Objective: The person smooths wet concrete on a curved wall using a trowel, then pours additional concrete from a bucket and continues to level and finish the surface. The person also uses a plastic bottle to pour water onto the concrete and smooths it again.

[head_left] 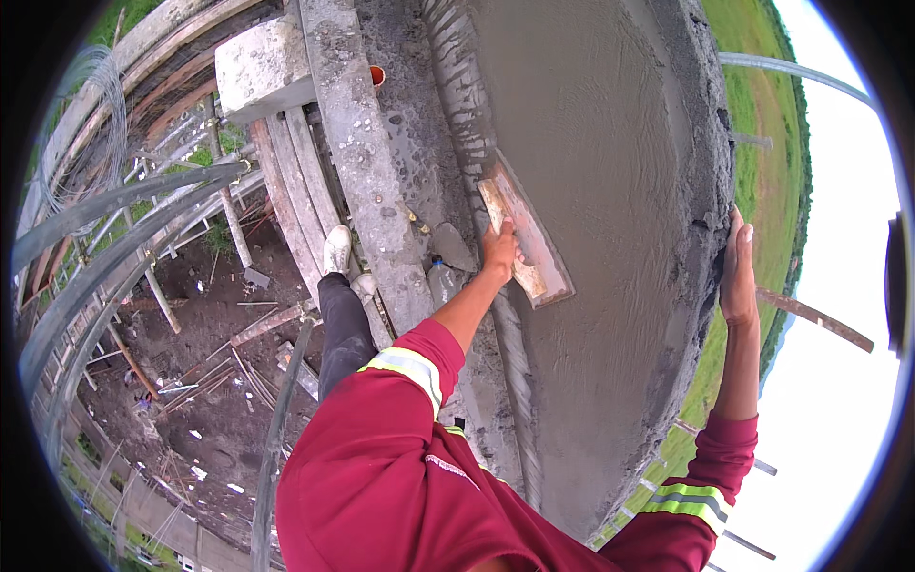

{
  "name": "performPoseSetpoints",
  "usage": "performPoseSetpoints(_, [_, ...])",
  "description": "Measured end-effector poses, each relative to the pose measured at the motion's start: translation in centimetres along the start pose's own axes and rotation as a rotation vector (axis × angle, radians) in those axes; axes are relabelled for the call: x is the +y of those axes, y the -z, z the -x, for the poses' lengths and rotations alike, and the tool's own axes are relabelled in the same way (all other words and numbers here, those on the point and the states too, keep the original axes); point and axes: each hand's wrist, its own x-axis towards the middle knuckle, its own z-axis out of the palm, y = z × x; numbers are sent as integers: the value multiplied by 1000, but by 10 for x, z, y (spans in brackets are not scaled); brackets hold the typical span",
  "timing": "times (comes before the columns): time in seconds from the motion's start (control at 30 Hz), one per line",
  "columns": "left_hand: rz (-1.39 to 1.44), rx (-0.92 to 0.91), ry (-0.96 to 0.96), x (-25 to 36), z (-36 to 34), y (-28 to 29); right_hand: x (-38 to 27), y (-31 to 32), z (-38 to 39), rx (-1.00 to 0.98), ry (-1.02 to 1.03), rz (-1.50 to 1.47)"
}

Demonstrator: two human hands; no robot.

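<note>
At the bottom of the frame the person's red work shirt [381, 477] filled the foreground, with 2 reflective bands, 1 on each sleeve. From it the left forearm ran up toward the centre of the frame. The left hand [499, 250] was clenched around the handle of a plastering trowel [526, 243], knuckles toward the camera, no gap showing between fingers and handle. The trowel's long flat blade lay pressed against the wet grey cement wall [591, 191], tilted from upper left to lower right, just right of the hand at the picture's centre.

At the right side the right hand [738, 272] was opened flat, fingers straight and together, resting against the rough outer edge of the wall [710, 248]. It gripped nothing; palm and fingers only touched the crumbly rim.

Left of the trowel, a ridged strip of combed mortar [467, 114] ran down the wall. Below the left forearm stood the person's dark trouser leg and white shoe [336, 250] on wooden scaffold planks [295, 181], with a concrete beam [367, 162] beside them. A clear plastic bottle [441, 281] sat near the elbow. Farther off, in the lower left, lay bare ground strewn with timber [191, 381], and in the upper left a coil of wire [91, 124]. Green fields [762, 124] stretched at the upper right.
</note>
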Motion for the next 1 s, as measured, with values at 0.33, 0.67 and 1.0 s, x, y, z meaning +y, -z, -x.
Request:
performPoseSetpoints(0.33, [-530, -143, -506, -45, 102, -17, 3, 2, 3, -6, 13, 2])
performPoseSetpoints(0.67, [-236, -214, -349, 82, 3, -57, 36, 18, -13, -45, 84, -79])
performPoseSetpoints(1.0, [-848, -586, -1004, 48, 154, -93, 9, 4, -2, 28, 187, -20])
